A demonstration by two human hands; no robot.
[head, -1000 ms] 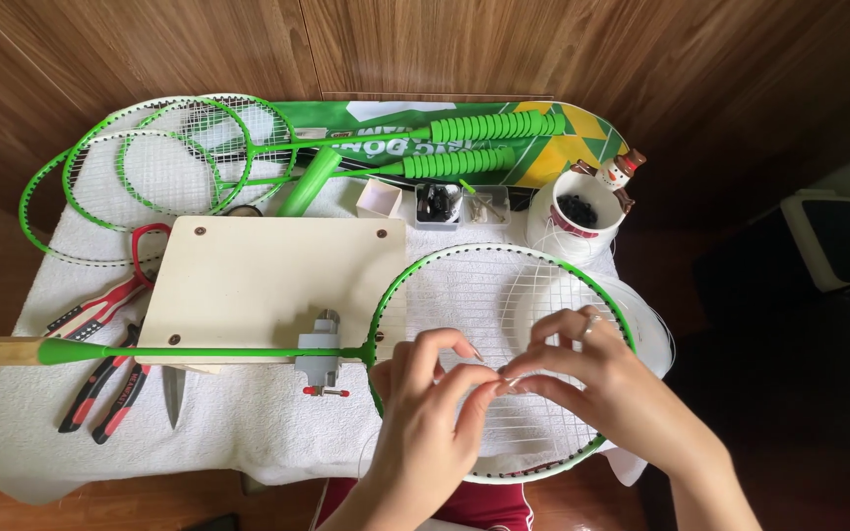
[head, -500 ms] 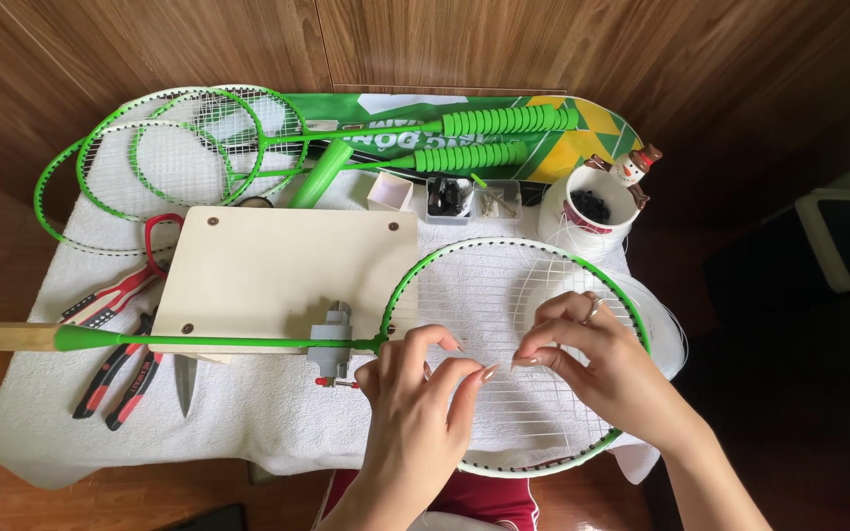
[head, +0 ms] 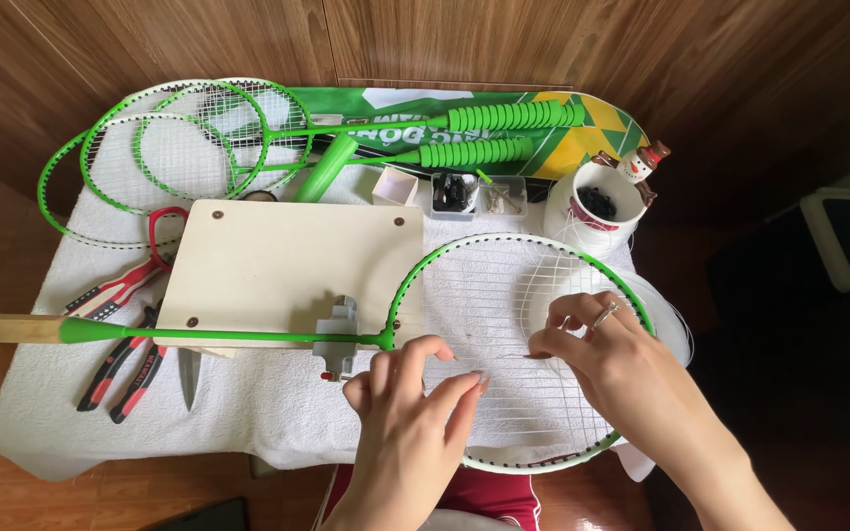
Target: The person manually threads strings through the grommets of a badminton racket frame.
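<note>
I am pinching the thin white string (head: 504, 356) between my left hand (head: 415, 393) and right hand (head: 597, 349), fingers clenched on it. It is looking light, slippery and limp; the racket (head: 518, 246) under my fingers is appearing stiff.

bare forearms, ring (head: 604, 315) on right hand (head: 607, 359) (silver), red shorts (head: 489, 497)

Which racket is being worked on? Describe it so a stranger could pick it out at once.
Start at the pale wooden board on the white towel. The green racket lies along its near edge, shaft held in a small grey clamp. Unlike the rackets stacked at the back, both hands rest on its strings.
</note>
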